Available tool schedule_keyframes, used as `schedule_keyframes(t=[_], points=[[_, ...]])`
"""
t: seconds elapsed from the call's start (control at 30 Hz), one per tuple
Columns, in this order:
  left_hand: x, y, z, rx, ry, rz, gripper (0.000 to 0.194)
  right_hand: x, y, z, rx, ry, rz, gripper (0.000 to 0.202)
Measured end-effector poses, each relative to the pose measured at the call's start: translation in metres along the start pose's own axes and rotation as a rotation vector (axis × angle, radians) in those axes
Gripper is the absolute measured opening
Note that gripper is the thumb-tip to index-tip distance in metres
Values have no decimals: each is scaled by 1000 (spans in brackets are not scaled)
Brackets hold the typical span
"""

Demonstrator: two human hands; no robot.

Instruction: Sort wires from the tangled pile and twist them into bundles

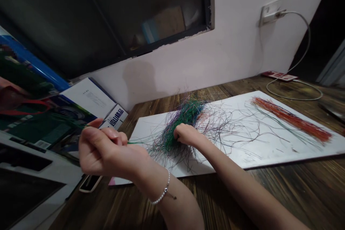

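Note:
A tangled heap of thin coloured wires (pixel 188 113), mostly green with blue and purple, lies on a white board (pixel 234 151). My right hand (pixel 185 134) is closed on the front of this heap, its fingertips partly buried among the strands. Off the board's left end, my left hand (pixel 105 149) is raised with its fingers curled tight around a few green wires (pixel 136 142), which run from the heap to the fist. A beaded bracelet (pixel 163 194) circles the left wrist. Loose single strands fan out to the right of the heap.
A straight bundle of orange-red wires (pixel 293 120) lies on the board's right side. Behind it are a phone (pixel 280 76) and a charging cable (pixel 309 32) plugged into the wall. Boxes (pixel 88 100) stand at left, near another phone (pixel 90 183) on the wooden table (pixel 215 194).

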State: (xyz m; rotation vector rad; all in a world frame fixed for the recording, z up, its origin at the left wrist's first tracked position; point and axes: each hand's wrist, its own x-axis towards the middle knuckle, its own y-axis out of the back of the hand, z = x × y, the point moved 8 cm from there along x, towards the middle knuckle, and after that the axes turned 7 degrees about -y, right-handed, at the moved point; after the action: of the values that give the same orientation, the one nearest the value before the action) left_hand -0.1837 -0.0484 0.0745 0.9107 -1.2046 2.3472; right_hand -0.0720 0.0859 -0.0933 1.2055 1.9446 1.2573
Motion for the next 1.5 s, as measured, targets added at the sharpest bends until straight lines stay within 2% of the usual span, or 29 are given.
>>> schedule_keyframes(t=[0.3,0.5,0.8,1.0,1.27,1.5], points=[[-2,-8,-7,-5,28,-64,19,3,-1,-6,2,44,47,34],[-3,-10,-9,18,49,-76,20,4,-2,-9,-1,67,70,28],[-3,-11,-12,-24,52,-85,19,2,20,-6,18,112,166,20],[-3,-12,-12,-14,51,-89,19,3,24,-3,47,131,191,24],[-4,-14,-11,-10,41,-98,20,5,13,-2,56,134,122,21],[-4,-12,-12,-7,46,-98,18,3,14,-6,54,149,131,31]])
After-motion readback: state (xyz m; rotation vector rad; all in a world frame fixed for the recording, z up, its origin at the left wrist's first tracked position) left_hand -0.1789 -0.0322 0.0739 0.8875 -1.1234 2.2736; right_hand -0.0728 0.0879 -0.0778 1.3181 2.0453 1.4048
